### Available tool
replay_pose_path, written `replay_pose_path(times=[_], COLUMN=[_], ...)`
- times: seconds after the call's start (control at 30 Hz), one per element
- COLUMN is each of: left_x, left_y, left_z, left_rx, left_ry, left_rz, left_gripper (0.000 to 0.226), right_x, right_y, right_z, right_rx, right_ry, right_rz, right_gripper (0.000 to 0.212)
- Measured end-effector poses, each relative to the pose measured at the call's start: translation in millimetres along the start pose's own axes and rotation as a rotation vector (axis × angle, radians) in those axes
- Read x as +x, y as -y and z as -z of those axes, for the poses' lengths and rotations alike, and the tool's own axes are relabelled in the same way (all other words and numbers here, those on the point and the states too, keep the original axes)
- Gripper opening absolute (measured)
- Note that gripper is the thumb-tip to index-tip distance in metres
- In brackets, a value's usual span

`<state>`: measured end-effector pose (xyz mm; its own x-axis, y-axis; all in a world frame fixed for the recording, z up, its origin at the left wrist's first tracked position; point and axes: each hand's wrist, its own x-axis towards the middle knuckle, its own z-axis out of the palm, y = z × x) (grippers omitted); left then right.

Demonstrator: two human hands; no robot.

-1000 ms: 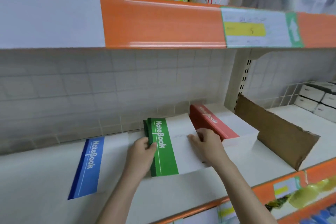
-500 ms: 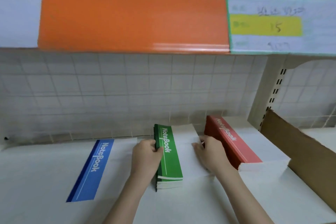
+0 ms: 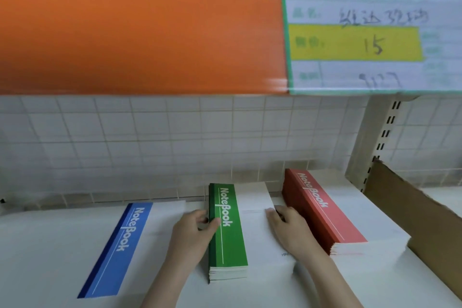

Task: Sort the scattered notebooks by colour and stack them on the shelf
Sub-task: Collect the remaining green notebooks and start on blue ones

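To the left of the grip, and just apart from it, a flat white notebook with a blue spine band [image 3: 117, 247] lies on the white shelf board [image 3: 37, 257]; "NoteBook" is printed in white along the band. The left hand [image 3: 192, 235] is curled round the spine edge of the stack of white notebooks with a green spine band [image 3: 228, 230], its thumb on the band and its fingers on the side of the stack. The same "NoteBook" wording is read there, and small print near the front corner of the cover is too small to make out. The right hand [image 3: 291, 230] is laid on the opposite edge, though how its fingers lie cannot be told, so the stack appears to be squeezed between both hands. The step is judged to be squaring; it would be done well if both edges were pressed evenly and the spines kept flush. Just right of the grip, a taller stack of white notebooks with a red spine band [image 3: 322, 210], also marked "NoteBook", stands beside a brown cardboard divider [image 3: 420, 220]. Above, on the orange shelf lip [image 3: 140, 32], a green-bordered price label [image 3: 370, 40] carries a handwritten "15".
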<state>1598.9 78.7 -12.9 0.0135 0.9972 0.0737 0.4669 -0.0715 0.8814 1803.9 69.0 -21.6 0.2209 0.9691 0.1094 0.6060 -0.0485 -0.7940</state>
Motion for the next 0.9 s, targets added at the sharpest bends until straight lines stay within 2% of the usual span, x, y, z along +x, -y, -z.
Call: replay_pose_path(times=[0.13,0.2,0.3,0.43,0.53,0.6,0.9], left_x=[-1.0,-0.2,2.5,1.8,0.6,0.6,0.0], left_y=[0.6,3.1,7.2,10.6,13.1,15.0,13.1], left_z=[-6.5,-8.1,-9.3,-13.7,-19.1,-21.7,-22.9], left_rx=[0.020,0.028,0.022,-0.006,0.016,0.017,0.011], left_ry=[0.063,0.058,0.043,0.034,0.003,-0.018,-0.045], left_rz=[-0.035,-0.051,-0.041,-0.039,-0.056,-0.061,-0.052], left_gripper=[0.024,0.025,0.025,0.027,0.028,0.027,0.029], right_x=[-1.0,0.4,5.1,4.7,-0.5,-4.3,-15.1], right_y=[2.8,1.3,-4.0,-8.1,1.6,5.1,9.2], right_z=[-0.7,-3.5,-7.7,-8.0,-2.5,2.1,5.2], right_rx=[0.154,0.175,0.201,0.270,0.379,0.438,0.470], right_ry=[0.083,0.124,0.159,0.196,0.231,0.237,0.242], right_rz=[-0.002,-0.016,-0.058,-0.081,-0.112,-0.119,-0.140], right_gripper=[0.027,0.026,0.044,0.049,0.025,0.016,0.021])
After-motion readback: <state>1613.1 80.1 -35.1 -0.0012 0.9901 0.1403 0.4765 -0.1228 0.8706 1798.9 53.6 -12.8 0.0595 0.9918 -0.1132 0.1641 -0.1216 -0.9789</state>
